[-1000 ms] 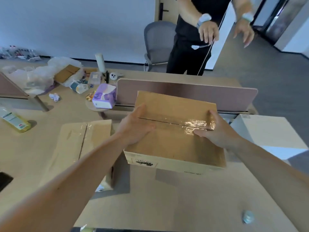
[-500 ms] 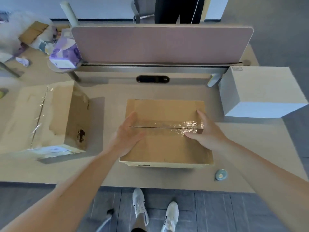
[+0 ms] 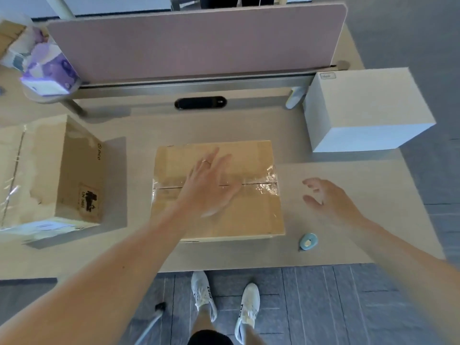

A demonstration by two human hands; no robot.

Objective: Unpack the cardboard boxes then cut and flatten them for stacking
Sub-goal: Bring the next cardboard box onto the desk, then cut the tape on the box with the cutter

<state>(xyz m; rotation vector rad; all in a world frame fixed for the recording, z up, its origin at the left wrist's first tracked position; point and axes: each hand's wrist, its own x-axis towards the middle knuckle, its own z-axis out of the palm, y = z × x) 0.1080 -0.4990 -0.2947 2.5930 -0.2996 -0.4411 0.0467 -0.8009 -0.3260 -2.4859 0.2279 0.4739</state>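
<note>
Left hand (image 3: 211, 185), right hand (image 3: 328, 197), both loose-fingered; two cardboard boxes (image 3: 249, 215) (image 3: 44, 158), one white box (image 3: 366, 105).

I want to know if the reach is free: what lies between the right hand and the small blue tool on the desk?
Nothing: in the head view, only bare desk lies between the right hand and the small blue tool.

Taped box (image 3: 224, 225): closed, tape across its top.
Left hand (image 3: 211, 185): fingers spread, over its seam.
Right hand (image 3: 328, 200): loose, right of it.
Blue tool (image 3: 308, 241): off its near-right corner.
</note>
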